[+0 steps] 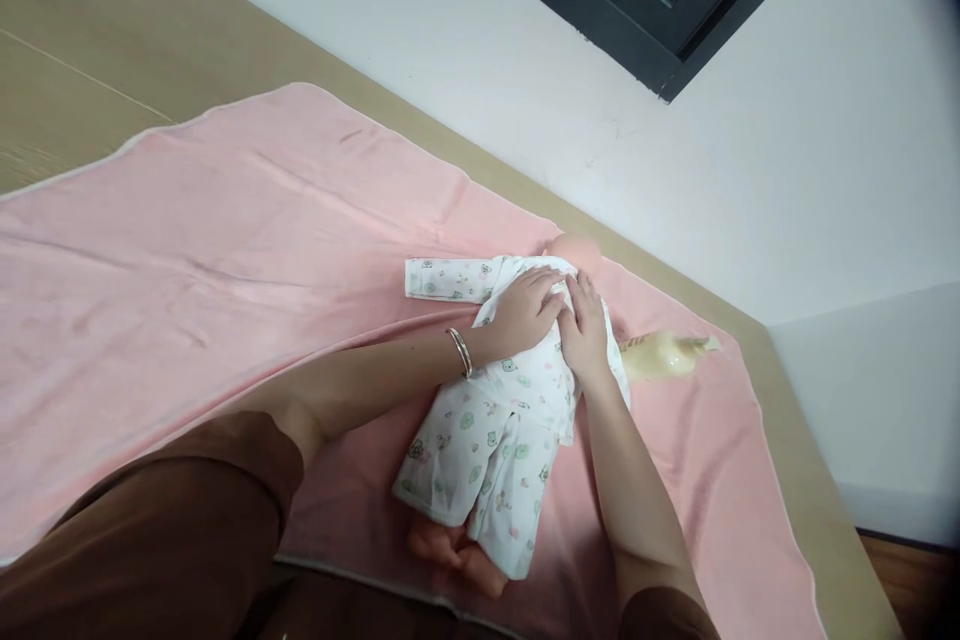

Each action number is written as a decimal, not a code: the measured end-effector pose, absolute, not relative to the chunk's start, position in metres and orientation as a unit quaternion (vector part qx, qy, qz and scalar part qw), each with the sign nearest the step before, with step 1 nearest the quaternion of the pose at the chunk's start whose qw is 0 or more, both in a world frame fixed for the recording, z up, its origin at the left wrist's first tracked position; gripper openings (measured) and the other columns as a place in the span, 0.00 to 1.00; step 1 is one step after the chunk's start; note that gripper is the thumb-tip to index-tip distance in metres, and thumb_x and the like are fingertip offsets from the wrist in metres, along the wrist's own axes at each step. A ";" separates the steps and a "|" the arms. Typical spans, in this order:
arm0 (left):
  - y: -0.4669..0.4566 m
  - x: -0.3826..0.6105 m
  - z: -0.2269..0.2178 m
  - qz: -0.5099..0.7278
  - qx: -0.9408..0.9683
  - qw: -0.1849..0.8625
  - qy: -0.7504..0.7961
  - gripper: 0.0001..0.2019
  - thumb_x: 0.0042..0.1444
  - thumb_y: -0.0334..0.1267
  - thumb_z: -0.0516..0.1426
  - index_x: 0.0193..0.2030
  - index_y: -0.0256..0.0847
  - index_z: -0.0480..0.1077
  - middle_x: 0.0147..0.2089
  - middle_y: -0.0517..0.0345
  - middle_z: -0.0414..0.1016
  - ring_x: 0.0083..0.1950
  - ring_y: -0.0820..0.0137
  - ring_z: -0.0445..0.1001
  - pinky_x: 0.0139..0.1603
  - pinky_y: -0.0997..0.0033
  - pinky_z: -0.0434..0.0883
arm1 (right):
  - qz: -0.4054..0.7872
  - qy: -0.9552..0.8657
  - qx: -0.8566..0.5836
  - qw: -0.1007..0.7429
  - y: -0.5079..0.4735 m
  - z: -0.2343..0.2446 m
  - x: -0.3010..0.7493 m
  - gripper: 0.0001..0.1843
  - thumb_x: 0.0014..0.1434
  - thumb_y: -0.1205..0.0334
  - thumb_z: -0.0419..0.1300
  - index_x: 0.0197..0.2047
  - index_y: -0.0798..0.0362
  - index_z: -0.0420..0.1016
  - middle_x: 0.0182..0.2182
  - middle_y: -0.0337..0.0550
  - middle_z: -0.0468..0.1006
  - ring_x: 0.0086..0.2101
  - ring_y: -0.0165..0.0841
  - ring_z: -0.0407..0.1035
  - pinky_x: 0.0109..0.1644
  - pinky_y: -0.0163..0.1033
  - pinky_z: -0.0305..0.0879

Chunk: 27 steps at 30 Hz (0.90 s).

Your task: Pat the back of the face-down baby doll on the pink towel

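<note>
A baby doll lies on its back on a pink blanket (pixel 225 250), its head (pixel 574 248) towards the wall. It has on a white long-sleeved top (pixel 525 375) printed with small green and pink figures, and matching trousers (pixel 450 445). Bare feet (pixel 480 565) stick out of the trouser legs. One sleeve (pixel 450 278) stretches out to the left. My left hand (pixel 525 310) rests flat on the doll's upper chest, fingers extended. Beside it my right hand (pixel 586 332) lies on the chest near the neckline, also with fingers stretched out.
A glossy pale-yellow object (pixel 664 355) lies on the blanket right of the doll; its kind is unclear. The wooden tabletop (pixel 210 50) shows around the blanket. A white wall (pixel 450 50) with a dark-framed window (pixel 600 0) rises behind.
</note>
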<state>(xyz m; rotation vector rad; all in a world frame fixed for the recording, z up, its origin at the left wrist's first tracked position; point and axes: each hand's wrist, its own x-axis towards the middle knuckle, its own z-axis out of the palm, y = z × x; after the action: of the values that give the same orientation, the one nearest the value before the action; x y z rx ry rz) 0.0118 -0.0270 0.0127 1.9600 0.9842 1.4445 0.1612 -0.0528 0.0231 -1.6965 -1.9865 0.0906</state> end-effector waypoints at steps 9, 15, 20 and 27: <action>-0.031 0.013 0.017 0.386 0.782 0.158 0.464 0.23 0.63 0.32 0.49 0.63 0.29 0.66 0.69 0.37 0.65 0.73 0.53 0.60 0.75 0.48 0.56 | -0.061 -0.685 -0.698 0.198 -0.084 0.036 0.137 0.31 0.70 0.54 0.44 0.68 0.63 0.65 0.65 0.65 0.68 0.66 0.53 0.61 0.68 0.61 0.58; -0.027 0.013 0.024 0.314 0.821 0.152 0.453 0.26 0.65 0.32 0.46 0.68 0.27 0.61 0.73 0.36 0.57 0.76 0.50 0.51 0.76 0.46 0.49 | 0.013 -0.715 -0.673 0.189 -0.064 0.035 0.160 0.34 0.68 0.54 0.48 0.72 0.63 0.57 0.70 0.63 0.58 0.71 0.51 0.50 0.74 0.62 0.45; -0.027 0.011 0.021 0.331 0.833 0.109 0.430 0.24 0.65 0.32 0.47 0.65 0.27 0.64 0.69 0.37 0.65 0.73 0.52 0.60 0.75 0.48 0.54 | -0.006 -0.714 -0.678 0.173 -0.072 0.037 0.153 0.33 0.70 0.55 0.44 0.72 0.62 0.55 0.70 0.62 0.59 0.71 0.51 0.50 0.72 0.64 0.48; -0.034 0.010 0.018 0.364 0.827 0.047 0.425 0.18 0.65 0.35 0.49 0.56 0.31 0.73 0.60 0.42 0.75 0.66 0.54 0.68 0.71 0.51 0.61 | -0.053 -0.707 -0.695 0.119 -0.093 0.046 0.137 0.30 0.71 0.59 0.42 0.70 0.65 0.60 0.66 0.66 0.66 0.67 0.52 0.58 0.68 0.57 0.59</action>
<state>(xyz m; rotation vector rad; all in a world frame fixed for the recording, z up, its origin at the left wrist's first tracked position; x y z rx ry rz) 0.0103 -0.0345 0.0175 2.5241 1.2963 1.1114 0.1372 -0.0934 0.0463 -2.0321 -2.0671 -0.1538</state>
